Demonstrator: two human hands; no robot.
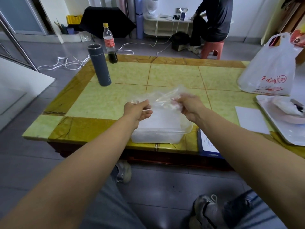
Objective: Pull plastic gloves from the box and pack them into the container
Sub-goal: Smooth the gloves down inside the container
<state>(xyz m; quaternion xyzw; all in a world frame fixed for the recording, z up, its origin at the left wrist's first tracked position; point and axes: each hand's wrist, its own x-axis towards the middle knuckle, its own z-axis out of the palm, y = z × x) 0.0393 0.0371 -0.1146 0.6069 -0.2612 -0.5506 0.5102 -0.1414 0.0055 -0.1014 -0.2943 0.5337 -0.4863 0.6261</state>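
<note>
Both of my hands grip one clear plastic glove [162, 98], drawn out between them. My left hand [137, 111] pinches its left edge with thumb against curled fingers; my right hand [189, 107] is curled round the right end, the fingertips blurred behind the film. It hangs just above the translucent container [158, 136] at the near edge of the table [173, 75]. A blue-edged box [207, 146] lies just right of the container, partly under my right forearm.

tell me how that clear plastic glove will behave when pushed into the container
Probably floppy: the plastic glove crumples between the left hand and right hand. Likely very light, being thin see-through film. It may puff back out of the container unless pressed.
</note>
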